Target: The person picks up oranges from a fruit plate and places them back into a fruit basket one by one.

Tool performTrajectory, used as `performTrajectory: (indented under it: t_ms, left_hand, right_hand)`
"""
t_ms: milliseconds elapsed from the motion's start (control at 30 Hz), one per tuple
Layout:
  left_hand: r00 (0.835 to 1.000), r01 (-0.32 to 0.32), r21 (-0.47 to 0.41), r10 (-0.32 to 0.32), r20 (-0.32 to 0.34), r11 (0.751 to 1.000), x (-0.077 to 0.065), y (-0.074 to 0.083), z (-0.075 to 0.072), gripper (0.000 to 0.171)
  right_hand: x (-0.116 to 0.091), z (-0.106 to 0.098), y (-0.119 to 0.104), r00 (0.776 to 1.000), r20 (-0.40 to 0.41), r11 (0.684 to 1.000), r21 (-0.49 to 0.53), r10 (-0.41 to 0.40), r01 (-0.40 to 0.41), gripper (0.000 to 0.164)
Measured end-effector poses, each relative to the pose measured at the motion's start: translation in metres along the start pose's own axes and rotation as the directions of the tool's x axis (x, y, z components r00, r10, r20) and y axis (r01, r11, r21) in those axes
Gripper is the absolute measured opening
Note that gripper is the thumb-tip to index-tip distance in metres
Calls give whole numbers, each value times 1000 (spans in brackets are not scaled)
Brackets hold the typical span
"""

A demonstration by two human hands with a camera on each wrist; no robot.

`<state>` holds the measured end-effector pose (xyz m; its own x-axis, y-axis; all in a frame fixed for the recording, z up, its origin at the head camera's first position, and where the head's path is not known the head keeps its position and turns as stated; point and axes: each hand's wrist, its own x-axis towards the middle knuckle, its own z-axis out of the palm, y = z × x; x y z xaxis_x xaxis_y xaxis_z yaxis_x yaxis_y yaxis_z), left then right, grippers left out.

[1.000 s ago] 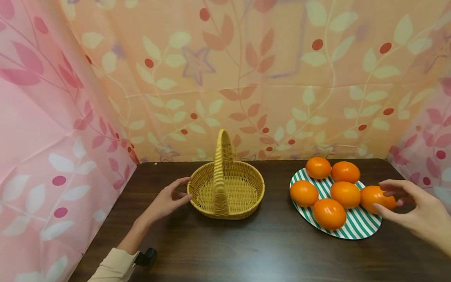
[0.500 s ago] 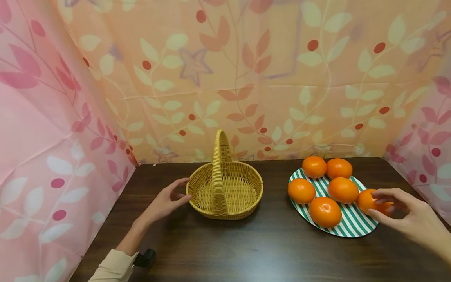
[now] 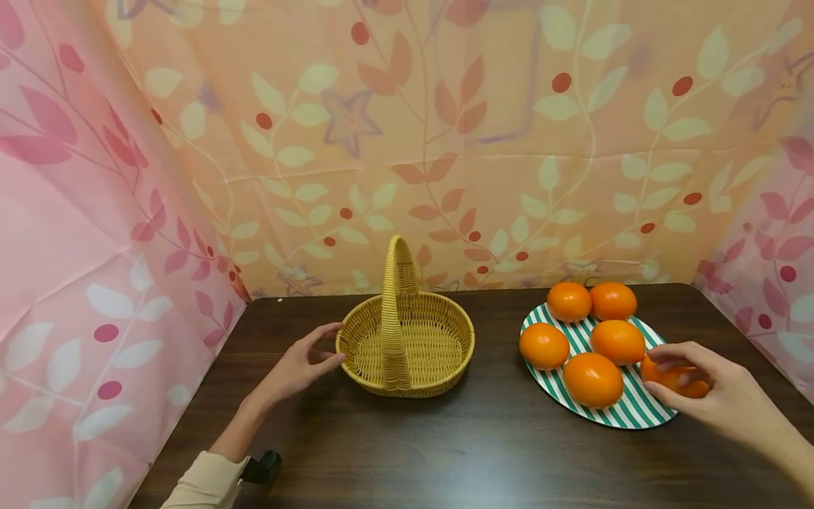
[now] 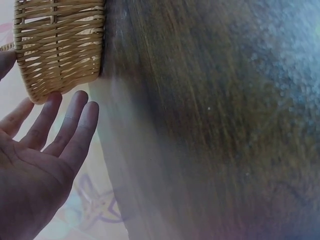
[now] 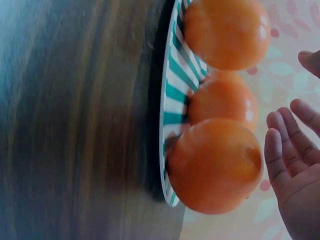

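In the head view my left hand [image 3: 304, 364] is at the left side of a yellow wicker basket [image 3: 439, 343], its fingertips and thumb touching the rim. The left wrist view shows these fingers [image 4: 67, 122] extended and spread at the woven wall [image 4: 60, 55]. My right hand [image 3: 715, 385] reaches round the rightmost orange [image 3: 668, 378] on an oval plate [image 3: 642, 410] with green and white stripes, partly hiding that fruit. In the right wrist view the right fingers [image 5: 287, 145] stand apart from the large orange [image 5: 215, 165], with a gap between them.
Several more oranges sit on the plate, among them a front one [image 3: 593, 379], a left one [image 3: 544, 346] and a back one [image 3: 569, 302]. The basket's tall handle [image 3: 393, 318] arches over it. A dark wooden table [image 3: 445, 452] meets a patterned cloth [image 3: 445, 141] behind.
My right hand has moved left, further over the rightmost orange, and covers more of it. The front orange has shifted slightly on the plate. My left hand stays at the basket.
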<state>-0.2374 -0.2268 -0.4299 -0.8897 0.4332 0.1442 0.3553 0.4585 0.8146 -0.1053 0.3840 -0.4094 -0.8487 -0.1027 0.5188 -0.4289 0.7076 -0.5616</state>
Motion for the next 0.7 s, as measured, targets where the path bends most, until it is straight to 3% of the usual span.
performTrajectory:
  t_ms: [100, 333, 700]
  left_hand:
    - [1000, -1, 8, 1, -5, 1000, 0, -1, -1, 61]
    - [1000, 6, 17, -6, 0, 1000, 0, -1, -3, 61]
    - [1000, 11, 26, -11, 12, 1000, 1, 1, -2, 61]
  right_hand:
    - [1, 7, -4, 1000, 1, 1000, -12, -28, 28, 58]
    - [4, 23, -18, 998, 17, 986, -151, -68, 69, 72]
    - [9, 41, -30, 993, 100, 979, -186, -67, 85, 75]
